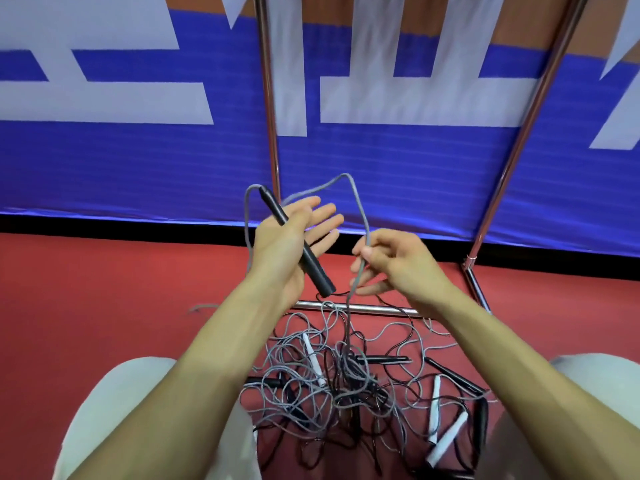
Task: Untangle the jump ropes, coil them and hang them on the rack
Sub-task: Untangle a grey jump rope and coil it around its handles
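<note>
You are at the untangling step. Your left hand is flat-fingered, the black handle lying across its palm. Your right hand pinches the grey rope rising from the pile on the floor. The handle slants, cord end up-left and away, butt down-right. Next, likely draw that rope free.

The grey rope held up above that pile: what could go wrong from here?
1. The grey rope, pinched by the right hand, runs down into the tangle; pulling up may tighten knots.
2. The black handle lies across the left hand with fingers straight, so it could slip out.
</note>
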The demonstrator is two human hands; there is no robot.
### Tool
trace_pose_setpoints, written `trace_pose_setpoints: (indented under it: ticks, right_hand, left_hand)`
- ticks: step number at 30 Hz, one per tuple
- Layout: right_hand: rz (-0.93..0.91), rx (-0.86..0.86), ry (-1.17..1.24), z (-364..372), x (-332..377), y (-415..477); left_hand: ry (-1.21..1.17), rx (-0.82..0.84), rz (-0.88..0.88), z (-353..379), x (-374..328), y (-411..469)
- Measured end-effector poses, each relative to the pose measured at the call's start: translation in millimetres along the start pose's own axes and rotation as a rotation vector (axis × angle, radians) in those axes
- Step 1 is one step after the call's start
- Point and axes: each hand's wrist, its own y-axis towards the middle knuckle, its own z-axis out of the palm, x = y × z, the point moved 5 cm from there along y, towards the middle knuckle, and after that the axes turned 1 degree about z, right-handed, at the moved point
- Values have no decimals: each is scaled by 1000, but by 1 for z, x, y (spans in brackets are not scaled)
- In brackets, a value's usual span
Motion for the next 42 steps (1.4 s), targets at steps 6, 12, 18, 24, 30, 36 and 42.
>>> trace_pose_setpoints:
  ticks: [6, 12, 18, 24, 30, 36, 42]
  right_hand:
    - [-132, -27, 456, -24, 34, -9]
    - [-132, -191, 935, -49, 36, -11]
    - [-43, -355, 1249, -54, 18, -2]
    - [118, -289, 678, -46, 1, 3]
    - [91, 46, 566, -15, -1, 6]
    - [60, 292, 47, 22, -18, -1]
    - [40, 46, -124, 22, -18, 0]
  left_hand:
    - [471, 225, -207, 19, 30, -13]
    - [647, 498, -198, 38, 51, -28]
    - [555, 391, -7, 44, 49, -28]
    - [222, 296, 5, 43, 29, -28]
    - [-392, 231, -11, 32, -8, -19]
    - [-701, 196, 2, 11, -28, -11]
    - [-412, 105, 35, 3, -21, -8]
